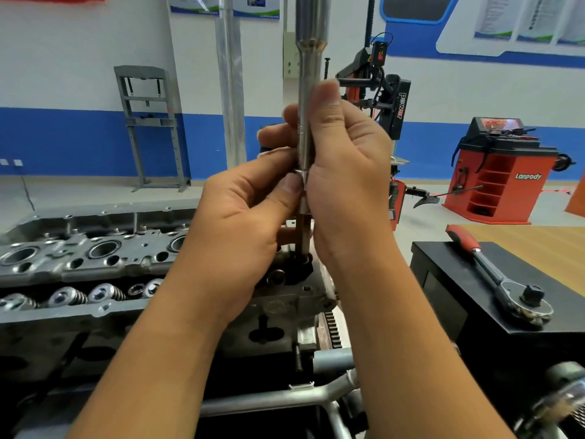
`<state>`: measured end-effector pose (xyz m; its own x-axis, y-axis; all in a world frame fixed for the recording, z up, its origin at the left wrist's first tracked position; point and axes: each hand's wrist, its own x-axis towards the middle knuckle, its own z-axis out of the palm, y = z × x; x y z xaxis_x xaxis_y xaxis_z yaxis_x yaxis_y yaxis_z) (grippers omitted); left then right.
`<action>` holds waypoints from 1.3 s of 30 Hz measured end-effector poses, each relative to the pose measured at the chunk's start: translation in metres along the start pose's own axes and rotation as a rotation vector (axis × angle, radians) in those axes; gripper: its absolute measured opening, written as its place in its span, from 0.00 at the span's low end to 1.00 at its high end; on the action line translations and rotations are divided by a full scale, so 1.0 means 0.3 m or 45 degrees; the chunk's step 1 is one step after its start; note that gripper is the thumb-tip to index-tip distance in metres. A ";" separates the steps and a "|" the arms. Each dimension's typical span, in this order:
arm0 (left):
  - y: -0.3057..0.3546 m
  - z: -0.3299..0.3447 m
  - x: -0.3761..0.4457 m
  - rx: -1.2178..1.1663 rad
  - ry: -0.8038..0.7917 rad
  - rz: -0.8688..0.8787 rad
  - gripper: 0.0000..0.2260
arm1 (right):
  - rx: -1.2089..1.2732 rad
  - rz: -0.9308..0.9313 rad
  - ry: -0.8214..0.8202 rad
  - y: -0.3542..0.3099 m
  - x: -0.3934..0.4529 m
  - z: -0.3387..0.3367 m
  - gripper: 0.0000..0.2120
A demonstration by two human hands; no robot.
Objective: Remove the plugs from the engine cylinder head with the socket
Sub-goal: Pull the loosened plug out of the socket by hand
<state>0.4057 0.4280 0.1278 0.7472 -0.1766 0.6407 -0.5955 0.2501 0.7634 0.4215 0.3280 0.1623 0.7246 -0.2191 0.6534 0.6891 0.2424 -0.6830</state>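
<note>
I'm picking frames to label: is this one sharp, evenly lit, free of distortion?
Head view: the socket and both hands, left hand and right hand, are fairly sharp under even light; the wide lens bends the wall's edges; the bottom right corner is smeared; glare glints on the valve springs.

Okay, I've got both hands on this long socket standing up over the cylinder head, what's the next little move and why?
Probably lift the long socket straight up and clear of the cylinder head. Both the left hand and right hand grip its shaft upright, its lower end is at a plug hole, and the ratchet lies unattached on the black box.
</note>
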 end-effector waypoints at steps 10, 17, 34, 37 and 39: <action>-0.006 -0.009 -0.001 0.019 -0.008 0.028 0.15 | -0.026 -0.087 0.071 0.009 -0.023 0.026 0.14; -0.014 0.005 -0.001 0.111 0.109 0.089 0.12 | -0.003 -0.071 0.089 -0.011 -0.019 -0.005 0.10; -0.005 0.004 -0.012 0.051 0.058 0.054 0.14 | 0.158 -0.107 0.131 0.013 -0.037 0.012 0.11; -0.010 -0.005 -0.013 0.028 0.006 -0.029 0.13 | 0.110 -0.097 0.136 0.006 -0.027 0.005 0.09; -0.013 -0.005 -0.010 0.057 0.023 -0.059 0.13 | 0.032 -0.021 0.055 0.000 -0.014 -0.005 0.14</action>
<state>0.4063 0.4289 0.1228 0.7790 -0.1697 0.6036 -0.5727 0.1990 0.7952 0.4185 0.3275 0.1592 0.7131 -0.2640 0.6495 0.7011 0.2622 -0.6632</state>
